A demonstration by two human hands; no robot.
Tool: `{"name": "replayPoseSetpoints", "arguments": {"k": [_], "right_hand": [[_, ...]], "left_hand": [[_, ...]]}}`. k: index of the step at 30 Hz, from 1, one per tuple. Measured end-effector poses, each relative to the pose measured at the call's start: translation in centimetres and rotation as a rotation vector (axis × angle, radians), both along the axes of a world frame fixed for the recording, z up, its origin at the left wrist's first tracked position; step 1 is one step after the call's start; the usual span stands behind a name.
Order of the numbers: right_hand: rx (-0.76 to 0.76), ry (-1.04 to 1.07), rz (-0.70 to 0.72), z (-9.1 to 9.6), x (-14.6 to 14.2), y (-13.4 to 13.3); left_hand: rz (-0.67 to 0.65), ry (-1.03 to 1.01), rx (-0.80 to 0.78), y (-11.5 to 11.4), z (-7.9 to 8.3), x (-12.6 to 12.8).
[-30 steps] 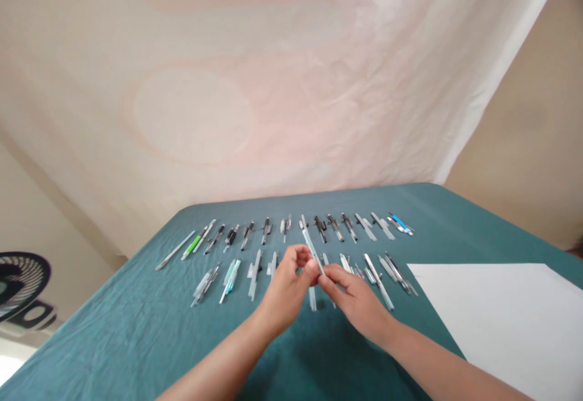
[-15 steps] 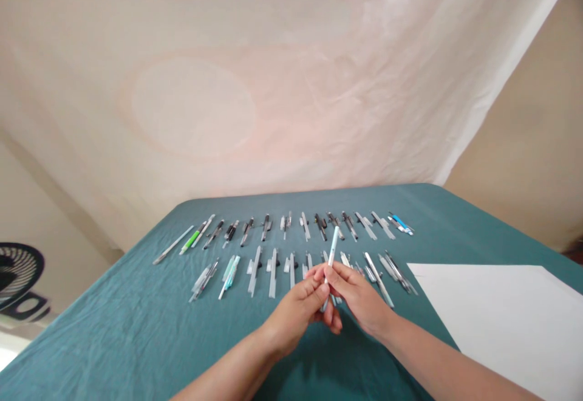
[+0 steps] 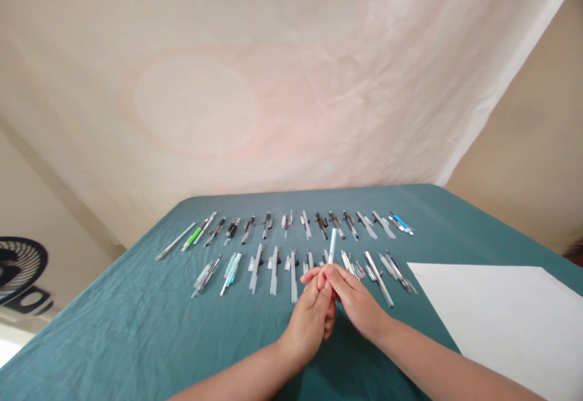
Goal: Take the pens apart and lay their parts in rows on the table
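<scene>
Both my hands meet over the middle of the teal tablecloth (image 3: 136, 340). My left hand (image 3: 312, 319) and my right hand (image 3: 357, 304) are pressed together, fingers closed round a pale white-and-blue pen (image 3: 332, 245) that sticks up and away from my fingertips. Just beyond them lies the near row of pens (image 3: 273, 262), side by side. The far row of pens (image 3: 321, 223) lies further back, with a green pen (image 3: 193, 237) towards its left end and a blue one (image 3: 401, 222) at its right end.
A white sheet of paper (image 3: 501, 322) lies on the cloth at the right. A pale draped cloth (image 3: 273, 85) hangs behind the table. A black fan (image 3: 18, 267) stands off the table's left edge.
A second ago my hands held a pen further left and higher. They have since drawn closer together and lower, and the pen now points up and away.
</scene>
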State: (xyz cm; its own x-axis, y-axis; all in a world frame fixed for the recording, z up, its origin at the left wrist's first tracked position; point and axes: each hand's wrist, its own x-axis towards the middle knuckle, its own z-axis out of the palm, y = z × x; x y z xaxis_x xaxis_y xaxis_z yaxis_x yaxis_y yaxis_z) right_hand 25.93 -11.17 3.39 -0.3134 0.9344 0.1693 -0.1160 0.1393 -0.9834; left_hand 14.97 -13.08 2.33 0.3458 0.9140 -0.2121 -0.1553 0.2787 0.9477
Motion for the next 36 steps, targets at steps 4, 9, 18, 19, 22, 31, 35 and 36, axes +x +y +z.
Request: {"name": "replayPoseSetpoints", "arguments": {"k": [4,9,18,19,22,31,35,36], "right_hand": [[-0.034,0.067,0.012,-0.1,-0.2,0.1],[-0.048,0.133,-0.143,0.0,1.0,1.2],[-0.12,0.073,-0.113,-0.1,2.6,2.2],[-0.123,0.048,-0.071,-0.2,2.4,2.1],[-0.168,-0.015,0.098,-0.1,2.0,1.7],[-0.454,0.072,0.513,0.3,1.9,0.8],[-0.429,0.041,0.499,-0.1,1.7,0.7],[-0.405,0.019,0.484,-0.2,1.6,0.7]], "left_hand": [[-0.005,0.005,-0.033,0.0,-0.2,0.4],[-0.002,0.049,0.057,1.8,0.9,-1.5],[0.24,-0.092,0.161,5.4,2.2,-5.7],[0.242,-0.128,0.143,5.6,2.3,-5.9],[0.214,-0.196,0.103,5.9,2.5,-6.4],[0.09,-0.214,0.059,5.3,2.8,-6.2],[0.052,-0.164,0.053,5.0,2.7,-5.9],[0.051,-0.157,0.049,5.0,2.6,-5.8]]}}
